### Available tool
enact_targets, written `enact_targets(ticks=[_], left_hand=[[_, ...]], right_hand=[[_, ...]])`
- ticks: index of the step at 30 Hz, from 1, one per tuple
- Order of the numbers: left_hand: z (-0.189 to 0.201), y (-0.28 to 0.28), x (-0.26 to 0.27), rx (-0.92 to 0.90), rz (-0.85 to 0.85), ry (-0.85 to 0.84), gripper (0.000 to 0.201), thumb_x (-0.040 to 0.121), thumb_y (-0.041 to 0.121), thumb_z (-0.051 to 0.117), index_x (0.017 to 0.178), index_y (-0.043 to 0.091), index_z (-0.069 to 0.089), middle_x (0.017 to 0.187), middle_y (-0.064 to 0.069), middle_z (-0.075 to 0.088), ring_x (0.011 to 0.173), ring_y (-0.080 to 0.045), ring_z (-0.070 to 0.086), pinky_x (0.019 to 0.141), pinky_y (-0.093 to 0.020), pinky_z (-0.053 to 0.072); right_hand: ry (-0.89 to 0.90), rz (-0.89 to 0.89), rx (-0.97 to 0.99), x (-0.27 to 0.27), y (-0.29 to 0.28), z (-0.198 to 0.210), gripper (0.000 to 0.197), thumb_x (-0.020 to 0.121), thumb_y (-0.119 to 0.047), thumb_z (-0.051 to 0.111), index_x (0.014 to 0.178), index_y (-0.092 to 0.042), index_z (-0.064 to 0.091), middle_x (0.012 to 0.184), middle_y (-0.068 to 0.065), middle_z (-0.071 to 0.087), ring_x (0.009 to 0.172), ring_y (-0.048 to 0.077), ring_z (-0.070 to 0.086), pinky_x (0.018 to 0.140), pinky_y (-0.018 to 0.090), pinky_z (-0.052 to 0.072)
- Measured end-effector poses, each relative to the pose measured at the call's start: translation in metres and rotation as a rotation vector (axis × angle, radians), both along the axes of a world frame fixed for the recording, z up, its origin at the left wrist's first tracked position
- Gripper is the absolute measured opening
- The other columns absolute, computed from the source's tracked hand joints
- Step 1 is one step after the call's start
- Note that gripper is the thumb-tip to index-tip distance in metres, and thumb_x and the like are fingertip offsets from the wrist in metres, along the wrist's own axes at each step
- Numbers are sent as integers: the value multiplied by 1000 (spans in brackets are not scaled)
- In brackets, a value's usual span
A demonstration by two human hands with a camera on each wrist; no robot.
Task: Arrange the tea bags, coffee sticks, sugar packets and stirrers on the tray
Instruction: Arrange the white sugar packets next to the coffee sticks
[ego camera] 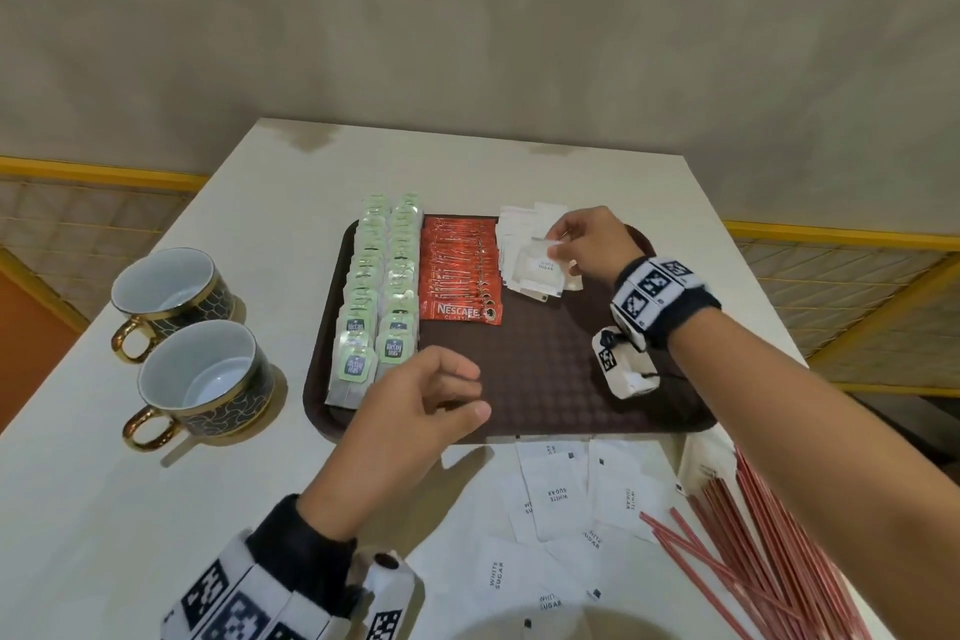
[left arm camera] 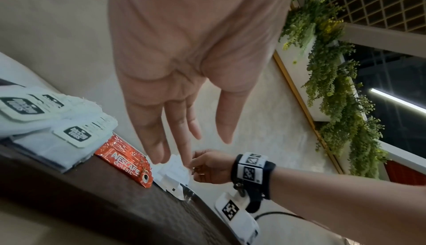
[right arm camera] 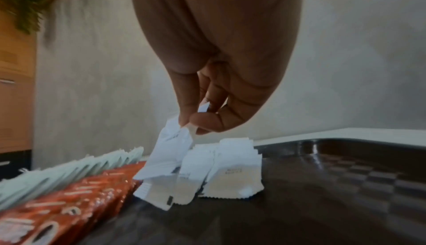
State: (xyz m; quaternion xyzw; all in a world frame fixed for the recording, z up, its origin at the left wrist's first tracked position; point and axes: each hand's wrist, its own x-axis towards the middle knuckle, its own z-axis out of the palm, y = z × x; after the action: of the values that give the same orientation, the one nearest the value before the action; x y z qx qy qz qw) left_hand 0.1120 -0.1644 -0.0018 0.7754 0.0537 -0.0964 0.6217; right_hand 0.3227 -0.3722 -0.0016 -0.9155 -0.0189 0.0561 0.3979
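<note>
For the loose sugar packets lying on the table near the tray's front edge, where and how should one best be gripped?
Each loose sugar packet lies flat on the table, overlapping its neighbours. Probably best a pinch grip on an exposed short edge or corner, coming from above, lifting it off the pile, much as the right hand pinches the top edge of its sugar packet over the tray.

A café or hotel-like refreshment corner: a white table [ego camera: 156, 483] bearing a brown serving tray [ego camera: 545, 379], gold-trimmed cups [ego camera: 176, 296], with gold lattice screens [ego camera: 831, 276] and hanging greenery [left arm camera: 334, 85] around.
</note>
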Motion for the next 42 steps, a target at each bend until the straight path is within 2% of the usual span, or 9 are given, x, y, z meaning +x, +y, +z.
enact_targets(ticks=[7,13,17,20,27,31,35,38,42], left_hand=[[-4,7,-8,47,-15,43,18,82,12,75,94,23,67,93,16,73,95,4,67,98,-30,50],[-7,9,-7,59,-1,31,18,82,13,75,92,26,68,96,17,72,98,3,65,96,-28,49],[-5,10,-8,59,-5,7,18,83,13,74,93,26,68,96,19,72,98,4,65,91,-20,46],[-3,8,-9,47,-13,-14,17,83,12,74,93,26,68,96,19,72,98,5,65,88,-16,44],[-5,8,-14,93,-28,-4,16,84,14,74,92,27,69,96,18,71,97,4,65,93,-25,50],[-5,12,-16,79,-13,2,17,83,13,75,90,27,70,95,15,73,97,0,66,94,-30,52],[-4,13,-19,55,6,-8,17,83,11,75,89,26,70,94,13,73,95,-1,67,94,-30,52],[-3,12,-19,48,4,-5,16,83,12,75,89,26,70,94,13,74,95,-2,67,94,-32,52],[-4,10,-19,54,2,1,16,83,13,75,90,27,70,94,12,74,95,-3,68,94,-32,52]], right_hand=[[-40,63,-171,31,18,-20,9,84,-1,69,86,-10,68,90,6,63,86,19,58,79,32,53],[-10,77,-80,34,13,-11,8,82,-4,72,85,-12,71,80,2,62,77,16,57,66,27,49],[66,166,-34,33,-11,9,8,78,-3,76,80,-8,71,65,-3,63,56,4,52,47,9,38],[155,189,-119,33,-27,9,9,78,-1,77,77,-7,71,51,-6,57,43,4,42,42,15,35],[30,98,-276,31,-21,-15,8,80,-1,74,81,-5,67,75,6,62,61,16,57,42,15,46],[2,60,-296,33,-19,-18,10,80,-3,74,84,-3,65,85,11,63,66,23,61,56,27,54],[36,-61,-304,31,-19,-16,32,74,-15,82,92,-5,58,93,12,62,87,31,63,79,45,57],[178,-122,-242,26,-16,-14,32,77,-12,80,87,-7,51,92,12,60,89,32,64,80,47,58],[176,-114,-222,27,-10,-15,37,76,-9,80,92,-9,47,113,21,62,102,37,64,85,50,56]])
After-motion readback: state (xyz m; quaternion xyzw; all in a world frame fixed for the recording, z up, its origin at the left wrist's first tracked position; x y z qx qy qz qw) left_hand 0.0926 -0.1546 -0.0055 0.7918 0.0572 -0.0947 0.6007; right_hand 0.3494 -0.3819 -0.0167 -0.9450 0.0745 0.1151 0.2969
